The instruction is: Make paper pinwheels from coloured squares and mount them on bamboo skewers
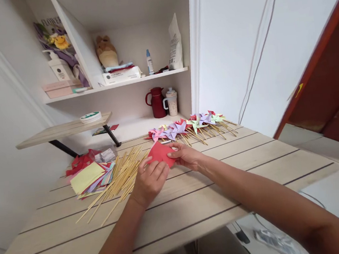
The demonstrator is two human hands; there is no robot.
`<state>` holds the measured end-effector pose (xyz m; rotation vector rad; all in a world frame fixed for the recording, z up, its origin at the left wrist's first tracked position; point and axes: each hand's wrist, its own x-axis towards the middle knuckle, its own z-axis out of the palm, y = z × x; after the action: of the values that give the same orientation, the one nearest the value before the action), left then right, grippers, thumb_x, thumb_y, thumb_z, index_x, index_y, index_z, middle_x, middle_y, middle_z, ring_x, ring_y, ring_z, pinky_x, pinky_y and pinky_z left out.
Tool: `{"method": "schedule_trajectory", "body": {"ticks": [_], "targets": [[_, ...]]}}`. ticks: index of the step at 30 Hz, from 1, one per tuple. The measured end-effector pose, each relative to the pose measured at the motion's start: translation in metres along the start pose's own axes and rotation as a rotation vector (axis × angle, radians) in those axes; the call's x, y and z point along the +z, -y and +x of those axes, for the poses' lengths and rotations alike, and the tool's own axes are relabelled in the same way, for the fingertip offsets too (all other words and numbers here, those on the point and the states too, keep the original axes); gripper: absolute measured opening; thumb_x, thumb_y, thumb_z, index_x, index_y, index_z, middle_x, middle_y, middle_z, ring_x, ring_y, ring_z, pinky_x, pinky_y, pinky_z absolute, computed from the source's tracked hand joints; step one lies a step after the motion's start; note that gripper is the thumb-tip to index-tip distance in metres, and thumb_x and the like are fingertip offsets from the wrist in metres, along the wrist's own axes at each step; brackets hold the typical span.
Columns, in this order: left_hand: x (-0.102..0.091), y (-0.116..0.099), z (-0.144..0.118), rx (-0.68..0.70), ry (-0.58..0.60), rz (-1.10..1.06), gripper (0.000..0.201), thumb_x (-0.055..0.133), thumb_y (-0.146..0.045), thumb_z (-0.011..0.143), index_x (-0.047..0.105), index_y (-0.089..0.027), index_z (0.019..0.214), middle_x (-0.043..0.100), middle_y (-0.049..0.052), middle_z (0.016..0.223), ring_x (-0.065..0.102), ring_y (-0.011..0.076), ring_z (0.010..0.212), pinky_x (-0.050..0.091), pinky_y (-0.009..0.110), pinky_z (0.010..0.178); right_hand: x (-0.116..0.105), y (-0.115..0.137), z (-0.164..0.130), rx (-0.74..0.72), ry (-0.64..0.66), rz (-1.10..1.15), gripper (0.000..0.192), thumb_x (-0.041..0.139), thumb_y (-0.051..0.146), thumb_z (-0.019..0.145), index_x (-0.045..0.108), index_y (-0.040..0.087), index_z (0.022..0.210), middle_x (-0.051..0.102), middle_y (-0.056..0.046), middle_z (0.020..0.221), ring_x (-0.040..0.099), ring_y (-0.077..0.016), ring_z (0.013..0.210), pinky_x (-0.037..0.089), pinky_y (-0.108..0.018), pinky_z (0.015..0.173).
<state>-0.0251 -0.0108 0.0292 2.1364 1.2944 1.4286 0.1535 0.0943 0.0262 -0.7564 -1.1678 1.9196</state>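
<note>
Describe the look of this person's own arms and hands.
Both forearms are bare up to the frame's edge, with no sleeves in view. The left hand and right hand wear no gloves, and no watch, bracelet or ring shows on either.

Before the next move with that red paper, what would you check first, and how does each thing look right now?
1. Both hands on the red paper: ok. The left hand and the right hand each pinch an edge.
2. Paper shape: cannot tell. It looks folded, but the hands hide the creases.
3. Sticks within reach: ok. A loose pile lies just left of the left hand.
4. Spare paper: ok. A coloured stack sits left of the sticks.
5. Finished pinwheels out of the way: ok. They lie in a row behind the hands.
6. Bare table to work on: ok.
</note>
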Motion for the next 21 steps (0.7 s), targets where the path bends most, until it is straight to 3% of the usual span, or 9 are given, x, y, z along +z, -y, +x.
{"method": "schedule_trajectory", "body": {"ticks": [2,5,7,9,12,14,16,18,21], "targets": [[-0.001,0.009,-0.001,0.061,-0.091,0.131,0.021,0.08,-0.039,0.078,0.078,-0.034,0.098,0.077,0.008,0.105,0.069,0.0295,0.104,0.025,0.054,0.119,0.004,0.005,0.005,-0.035,-0.049,-0.012,0.046,0.083,0.008,0.066,0.062,0.02,0.106,0.07,0.002,0.074,0.067,-0.0135,0.063,0.058,-0.026,0.061],[-0.002,0.022,-0.002,0.064,-0.449,0.235,0.035,0.065,-0.048,0.089,0.072,-0.029,0.118,0.067,0.012,0.122,0.061,0.0299,0.119,0.029,0.051,0.118,0.011,0.014,0.01,-0.075,-0.025,-0.004,0.046,0.082,0.009,0.067,0.062,0.022,0.106,0.071,0.001,0.078,0.066,-0.0144,0.066,0.058,-0.029,0.063],[-0.003,0.028,-0.002,-0.063,-0.678,0.169,0.045,0.055,-0.051,0.095,0.062,-0.026,0.132,0.057,0.015,0.136,0.056,0.0275,0.125,0.035,0.046,0.114,0.016,0.019,0.011,-0.109,0.005,0.017,0.046,0.083,0.012,0.067,0.062,0.023,0.106,0.072,0.0,0.083,0.067,-0.0147,0.069,0.058,-0.03,0.065],[-0.005,0.032,0.0,-0.248,-0.773,-0.052,0.054,0.052,-0.056,0.095,0.051,-0.027,0.141,0.052,0.015,0.142,0.059,0.024,0.122,0.041,0.041,0.11,0.02,0.019,0.012,-0.167,0.002,0.04,0.046,0.083,0.016,0.066,0.063,0.024,0.106,0.072,0.0,0.084,0.066,-0.0151,0.07,0.057,-0.029,0.065],[-0.005,0.03,0.001,-0.452,-0.606,-0.563,0.064,0.052,-0.065,0.092,0.047,-0.027,0.143,0.063,0.013,0.131,0.067,0.0226,0.111,0.047,0.04,0.104,0.022,0.012,0.012,-0.261,-0.035,0.004,0.044,0.085,0.026,0.066,0.065,0.024,0.105,0.073,0.0,0.085,0.065,-0.0152,0.069,0.054,-0.029,0.065],[-0.003,0.025,0.001,-0.494,-0.406,-0.828,0.064,0.057,-0.066,0.089,0.055,-0.023,0.137,0.068,0.014,0.127,0.067,0.0247,0.113,0.048,0.041,0.103,0.021,0.006,0.011,-0.279,-0.044,-0.09,0.039,0.085,0.033,0.066,0.067,0.022,0.099,0.073,-0.001,0.085,0.065,-0.0162,0.071,0.053,-0.03,0.067],[0.0,0.019,0.001,-0.499,-0.29,-0.96,0.062,0.068,-0.061,0.084,0.063,-0.021,0.131,0.069,0.015,0.128,0.066,0.0264,0.117,0.048,0.039,0.104,0.02,0.0,0.009,-0.304,-0.063,-0.19,0.038,0.085,0.039,0.066,0.068,0.02,0.094,0.073,-0.002,0.085,0.065,-0.0177,0.073,0.052,-0.031,0.069],[0.003,0.017,0.001,-0.523,-0.285,-1.0,0.058,0.078,-0.053,0.078,0.068,-0.021,0.126,0.07,0.013,0.127,0.065,0.0269,0.119,0.048,0.038,0.102,0.019,-0.003,0.007,-0.341,-0.062,-0.291,0.038,0.083,0.043,0.067,0.069,0.018,0.092,0.072,-0.002,0.084,0.064,-0.0186,0.074,0.05,-0.031,0.068],[0.004,0.024,-0.001,-0.623,-0.409,-0.921,0.044,0.088,-0.04,0.069,0.076,-0.017,0.104,0.076,0.012,0.114,0.069,0.025,0.109,0.051,0.034,0.095,0.021,-0.007,0.004,-0.377,0.003,-0.397,0.034,0.08,0.043,0.071,0.069,0.019,0.092,0.072,-0.002,0.084,0.065,-0.0189,0.076,0.05,-0.03,0.069]]}}
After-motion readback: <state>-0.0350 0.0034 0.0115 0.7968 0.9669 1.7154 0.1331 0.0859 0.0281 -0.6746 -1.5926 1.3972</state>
